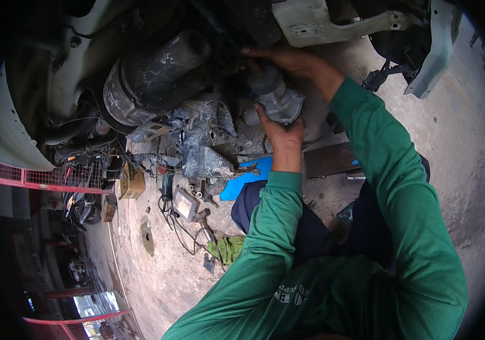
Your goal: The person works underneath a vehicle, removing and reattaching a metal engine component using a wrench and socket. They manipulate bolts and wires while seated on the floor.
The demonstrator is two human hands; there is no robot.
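Observation:
In the head view, my left hand (280, 129) is closed round the lower part of a pale silvery housing (281, 105) with a dark cylindrical top (262, 80), its thumb pointing up along the side. Just above, my right hand (290, 61) reaches into the shadow under the vehicle, fingers bent at the dark top or something behind it; what they grip is hard to make out. A large dark scuffed cylinder (152, 76) lies to the left, with a battered grey metal plate (203, 133) below it.
Pale body panels (327, 20) overhang above. On the concrete floor are a blue mat (236, 187), a dark board (327, 160), a cardboard box (132, 182), corded power tool (167, 187), green cloth (225, 249) and scattered parts. Red mesh railings (44, 178) and motorbikes (84, 209) stand at left.

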